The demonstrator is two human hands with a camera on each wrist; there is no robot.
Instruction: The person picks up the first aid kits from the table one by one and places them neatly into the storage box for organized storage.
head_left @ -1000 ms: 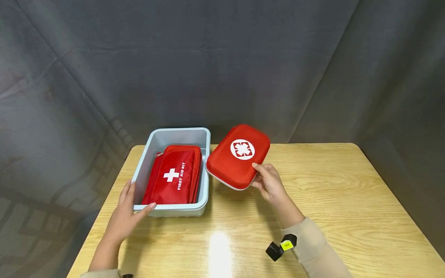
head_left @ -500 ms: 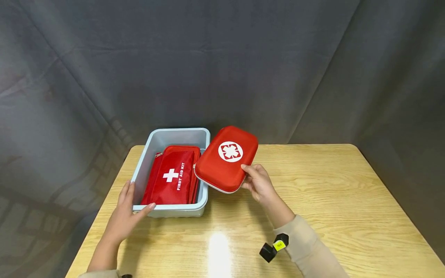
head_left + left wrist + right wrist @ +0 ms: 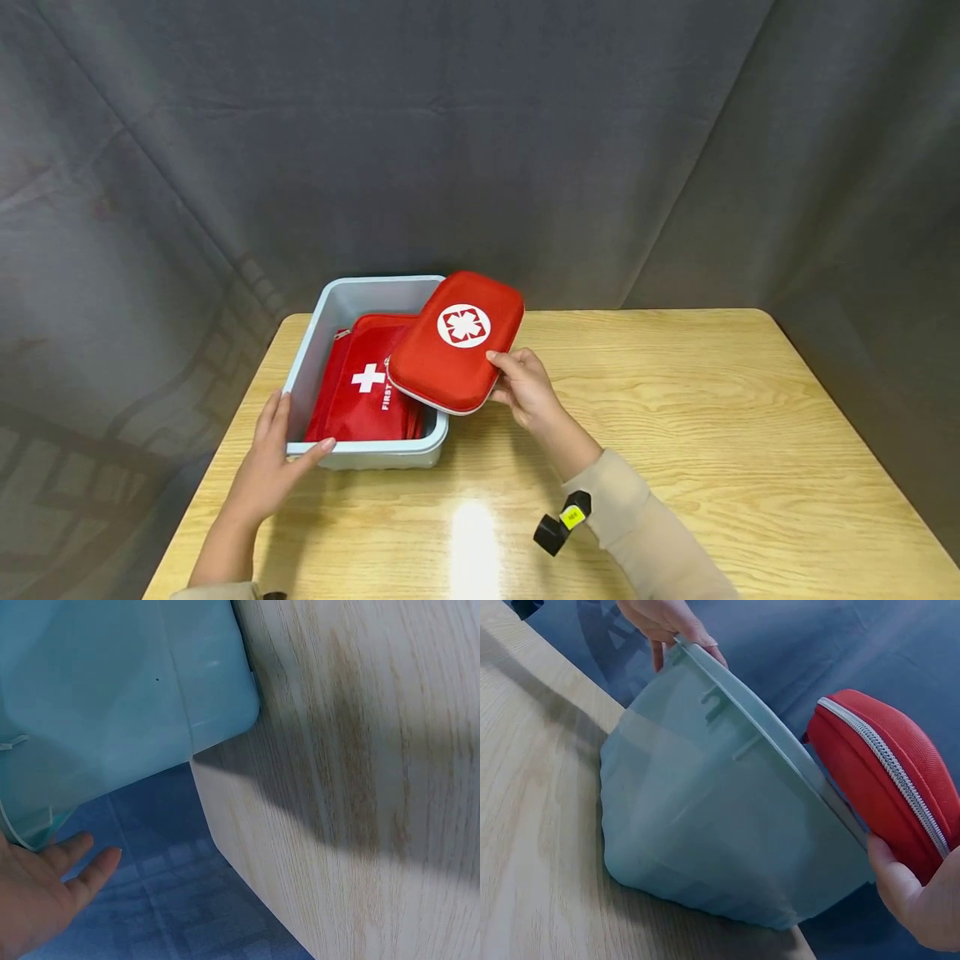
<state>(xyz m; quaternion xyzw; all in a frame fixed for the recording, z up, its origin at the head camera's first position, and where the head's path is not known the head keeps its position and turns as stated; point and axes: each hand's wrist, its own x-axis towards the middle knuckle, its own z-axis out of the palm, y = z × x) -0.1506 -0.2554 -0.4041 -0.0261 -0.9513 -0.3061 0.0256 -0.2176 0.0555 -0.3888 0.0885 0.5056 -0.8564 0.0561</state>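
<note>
A red zippered first aid case point(image 3: 455, 342) with a round white emblem is tilted over the right side of a pale blue bin point(image 3: 307, 354). My right hand point(image 3: 523, 386) grips its near right edge, thumb on top and fingers beneath. In the right wrist view, the case's silver zipper point(image 3: 885, 761) faces the camera beside the rim. Inside the bin lies a red first aid pouch point(image 3: 360, 400) with a white cross, its right part hidden under the case. My left hand point(image 3: 266, 471) rests on the bin's near left corner, with fairly straight fingers point(image 3: 97, 870) along the side.
The bin stands on a wooden table point(image 3: 697, 400) towards its left back, near the edge. A grey curtain point(image 3: 525, 150) hangs behind the table and along both sides. A black wrist device point(image 3: 562, 525) is on my right sleeve.
My right hand has carried the first aid case leftward, from beside the bin to over its right side, covering part of the pouch. The left hand and the bin have stayed put.
</note>
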